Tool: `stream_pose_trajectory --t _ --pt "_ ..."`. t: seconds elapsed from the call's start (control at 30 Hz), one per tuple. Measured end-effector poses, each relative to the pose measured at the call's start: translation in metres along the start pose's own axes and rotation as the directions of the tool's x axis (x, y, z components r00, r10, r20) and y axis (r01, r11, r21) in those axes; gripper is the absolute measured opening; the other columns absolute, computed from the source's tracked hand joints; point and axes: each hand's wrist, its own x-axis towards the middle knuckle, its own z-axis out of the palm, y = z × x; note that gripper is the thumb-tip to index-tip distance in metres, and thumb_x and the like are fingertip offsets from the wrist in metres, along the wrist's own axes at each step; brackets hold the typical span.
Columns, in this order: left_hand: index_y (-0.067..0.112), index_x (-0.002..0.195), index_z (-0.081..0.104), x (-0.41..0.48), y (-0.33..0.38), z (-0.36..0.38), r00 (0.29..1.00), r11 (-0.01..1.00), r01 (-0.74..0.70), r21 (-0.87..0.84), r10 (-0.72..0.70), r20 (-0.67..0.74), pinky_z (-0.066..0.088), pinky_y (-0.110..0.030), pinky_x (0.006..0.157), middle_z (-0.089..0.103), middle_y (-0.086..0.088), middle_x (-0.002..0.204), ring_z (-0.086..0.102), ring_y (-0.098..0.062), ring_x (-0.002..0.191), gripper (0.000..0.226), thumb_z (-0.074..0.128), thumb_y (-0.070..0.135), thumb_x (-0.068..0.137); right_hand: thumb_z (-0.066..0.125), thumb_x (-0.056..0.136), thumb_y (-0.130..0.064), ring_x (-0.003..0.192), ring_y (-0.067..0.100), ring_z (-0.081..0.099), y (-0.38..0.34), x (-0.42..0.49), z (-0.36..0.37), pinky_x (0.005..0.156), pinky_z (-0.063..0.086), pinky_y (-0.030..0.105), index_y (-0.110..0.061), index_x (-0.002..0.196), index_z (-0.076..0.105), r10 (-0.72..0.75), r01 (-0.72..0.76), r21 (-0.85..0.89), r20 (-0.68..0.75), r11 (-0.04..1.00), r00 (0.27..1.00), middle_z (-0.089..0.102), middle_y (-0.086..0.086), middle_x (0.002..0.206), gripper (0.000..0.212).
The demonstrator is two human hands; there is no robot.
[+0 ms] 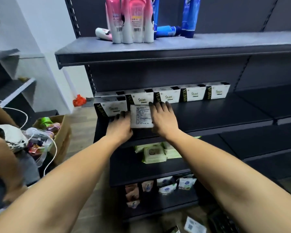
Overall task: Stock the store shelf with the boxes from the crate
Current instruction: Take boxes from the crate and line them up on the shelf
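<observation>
Carton at nine o'clock holds mixed packets. White box sits on the middle shelf, at six o'clock of the box row; left hand grips its left edge, right hand, fingers straight, presses its right edge.

The dark shelf lies bare right of the hands, a row of white boxes lining its back.
</observation>
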Motion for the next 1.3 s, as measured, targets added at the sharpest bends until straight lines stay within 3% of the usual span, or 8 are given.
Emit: stream_pose_trajectory --t 0.37,0.53,0.7,0.83,0.97,1.07,1.17,1.3 --pt "0.014 0.156 0.004 0.044 -0.022 0.016 0.974 0.979 -0.203 0.014 0.203 -0.1 0.03 -0.054 0.112 0.006 -0.009 0.161 0.016 -0.034 0.146 0.106 0.072 0.031 0.077 0.079 0.053 -0.022 0.106 0.035 0.054 -0.007 0.031 0.029 0.107 0.038 0.049 -0.005 0.135 0.048 0.02 -0.02 0.037 0.0 0.999 1.0 0.057 0.011 0.115 0.089" --pt "0.021 0.153 0.016 0.065 -0.003 0.017 0.965 0.965 -0.252 0.073 0.256 -0.051 0.039 -0.049 0.104 0.024 -0.004 0.15 0.022 -0.03 0.137 0.106 0.08 0.041 0.071 0.077 0.065 -0.045 0.128 0.027 0.039 0.015 0.049 0.026 0.112 0.025 0.039 -0.012 0.143 0.035 -0.146 0.122 0.127 0.192 0.984 0.97 0.044 0.004 0.138 0.095" --pt "0.019 0.148 0.034 0.093 0.0 0.012 0.988 0.925 -0.152 -0.348 0.154 -0.022 0.038 -0.04 0.108 0.04 -0.006 0.144 0.036 -0.027 0.133 0.104 0.089 0.04 0.062 0.073 0.073 -0.053 0.146 0.029 0.02 0.038 0.051 0.035 0.121 0.011 0.047 -0.014 0.154 0.023 -0.182 0.189 -0.031 0.152 0.982 0.971 0.029 0.009 0.156 0.103" --pt "0.022 0.138 0.048 0.104 0.0 -0.003 0.966 0.778 0.035 -0.628 0.135 0.222 0.044 -0.017 0.089 0.055 0.01 0.128 0.052 -0.011 0.121 0.089 0.092 0.035 0.062 0.079 0.068 -0.035 0.127 0.03 0.048 0.042 0.044 0.046 0.104 0.038 0.049 -0.013 0.138 0.037 -0.161 0.163 -0.131 0.027 0.978 0.987 0.051 0.007 0.136 0.084" --pt "0.022 0.145 0.042 0.105 0.005 -0.002 0.951 0.846 0.016 -0.532 0.152 0.271 0.034 -0.021 0.093 0.049 0.01 0.132 0.046 -0.01 0.124 0.089 0.084 0.048 0.07 0.07 0.078 -0.012 0.129 0.028 0.041 0.046 0.056 0.044 0.102 0.035 0.043 -0.015 0.14 0.035 -0.142 0.149 -0.031 0.165 0.988 0.976 0.044 0.003 0.14 0.072" --pt "0.02 0.146 0.039 0.107 0.008 0.003 0.971 0.924 -0.155 -0.348 0.207 0.118 0.041 -0.032 0.101 0.045 0.001 0.145 0.045 -0.02 0.13 0.101 0.087 0.051 0.063 0.071 0.077 -0.019 0.129 0.028 0.038 0.056 0.069 0.041 0.103 0.034 0.043 -0.017 0.136 0.035 -0.115 0.095 0.095 0.234 0.991 0.965 0.043 0.005 0.138 0.069" --pt "0.017 0.142 0.038 0.11 0.009 0.009 0.968 0.958 -0.247 -0.146 0.252 0.015 0.048 -0.044 0.094 0.045 -0.004 0.142 0.049 -0.026 0.126 0.09 0.085 0.043 0.069 0.074 0.076 -0.033 0.126 0.03 0.043 0.068 0.083 0.041 0.099 0.04 0.043 -0.016 0.135 0.042 -0.186 0.119 0.255 0.257 0.96 0.948 0.048 0.009 0.133 0.069" --pt "0.014 0.135 0.051 0.12 0.006 0.006 0.987 0.896 -0.131 -0.425 0.156 0.026 0.046 -0.031 0.092 0.06 -0.005 0.129 0.057 -0.023 0.115 0.078 0.088 0.025 0.068 0.074 0.078 -0.041 0.138 0.028 0.03 0.077 0.089 0.039 0.108 0.034 0.044 -0.02 0.153 0.026 -0.236 0.185 0.196 0.283 0.963 0.93 0.036 0.006 0.149 0.092"
